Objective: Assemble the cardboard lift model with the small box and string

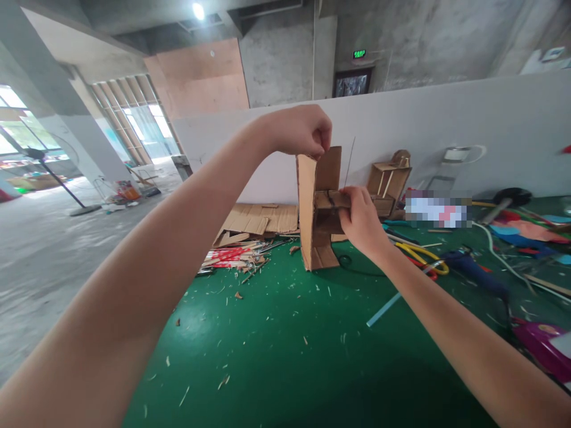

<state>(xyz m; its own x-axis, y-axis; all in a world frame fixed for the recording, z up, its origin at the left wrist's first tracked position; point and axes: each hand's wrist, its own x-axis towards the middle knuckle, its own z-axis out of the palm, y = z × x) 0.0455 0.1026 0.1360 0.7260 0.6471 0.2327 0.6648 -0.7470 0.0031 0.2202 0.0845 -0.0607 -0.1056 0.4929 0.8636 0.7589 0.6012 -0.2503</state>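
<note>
A tall, open cardboard frame (307,208) stands upright on the green tabletop (267,345), with a side panel, a back piece and a bottom flap. At its top edge my left hand (307,131) is closed, fingertips pressed together on the panel; whether they also pinch something small is hidden. My right hand (363,217) grips the end of a cardboard crosspiece (328,199) that sits partway up the frame. Dark marks run across this crosspiece. A thin wire or stick (350,160) rises just behind the right hand.
Flat cardboard sheets (261,219) and a pile of thin sticks (234,255) lie behind on the left. At the back right is a small cardboard shelf (388,181). Yellow-handled pliers (422,258), a blue glue gun (475,273) and a blue strip (383,309) lie to the right.
</note>
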